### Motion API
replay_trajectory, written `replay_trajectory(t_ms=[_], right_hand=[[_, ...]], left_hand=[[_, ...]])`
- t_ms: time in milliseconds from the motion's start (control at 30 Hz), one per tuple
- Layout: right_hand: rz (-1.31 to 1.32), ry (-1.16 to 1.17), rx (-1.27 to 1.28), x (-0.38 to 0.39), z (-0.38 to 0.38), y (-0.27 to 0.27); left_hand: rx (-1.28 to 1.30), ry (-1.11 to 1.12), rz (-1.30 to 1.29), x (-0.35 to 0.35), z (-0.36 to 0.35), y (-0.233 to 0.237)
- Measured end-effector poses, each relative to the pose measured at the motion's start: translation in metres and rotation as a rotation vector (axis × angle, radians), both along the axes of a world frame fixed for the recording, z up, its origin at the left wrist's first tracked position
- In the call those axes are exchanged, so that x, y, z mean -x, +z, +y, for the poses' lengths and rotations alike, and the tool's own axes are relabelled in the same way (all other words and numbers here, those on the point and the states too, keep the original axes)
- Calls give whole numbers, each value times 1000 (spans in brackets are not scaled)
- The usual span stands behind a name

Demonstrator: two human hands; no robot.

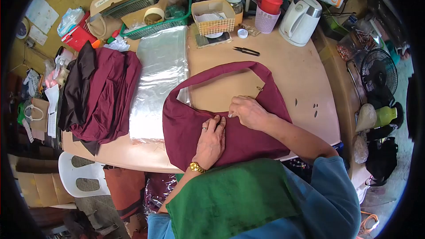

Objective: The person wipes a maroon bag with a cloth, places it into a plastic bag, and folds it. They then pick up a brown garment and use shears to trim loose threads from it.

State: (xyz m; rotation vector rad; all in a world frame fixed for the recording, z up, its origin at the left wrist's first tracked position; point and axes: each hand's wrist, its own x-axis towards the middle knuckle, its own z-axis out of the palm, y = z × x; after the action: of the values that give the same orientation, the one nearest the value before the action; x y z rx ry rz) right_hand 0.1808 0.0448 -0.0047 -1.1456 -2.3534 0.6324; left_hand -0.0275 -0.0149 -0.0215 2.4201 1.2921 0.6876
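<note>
A tan table point(305, 75), a white plastic chair point(82, 175) left, a black fan point(378, 71) right.

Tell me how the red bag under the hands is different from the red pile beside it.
The bag lies spread flat with a looped strap; the pile is bunched and crumpled. The left hand and right hand touch the bag; nobody touches the pile. Both are maroon cloth.
</note>
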Motion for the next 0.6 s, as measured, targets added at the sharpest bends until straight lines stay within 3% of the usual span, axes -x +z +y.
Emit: replay_trajectory(t_ms=[200,600], right_hand=[[9,-25,-180,27,8,-12],[-156,31,-202,-1,4,0]], left_hand=[[-76,18,-34,-4,2,4],[18,50,-48,-4,-2,8]])
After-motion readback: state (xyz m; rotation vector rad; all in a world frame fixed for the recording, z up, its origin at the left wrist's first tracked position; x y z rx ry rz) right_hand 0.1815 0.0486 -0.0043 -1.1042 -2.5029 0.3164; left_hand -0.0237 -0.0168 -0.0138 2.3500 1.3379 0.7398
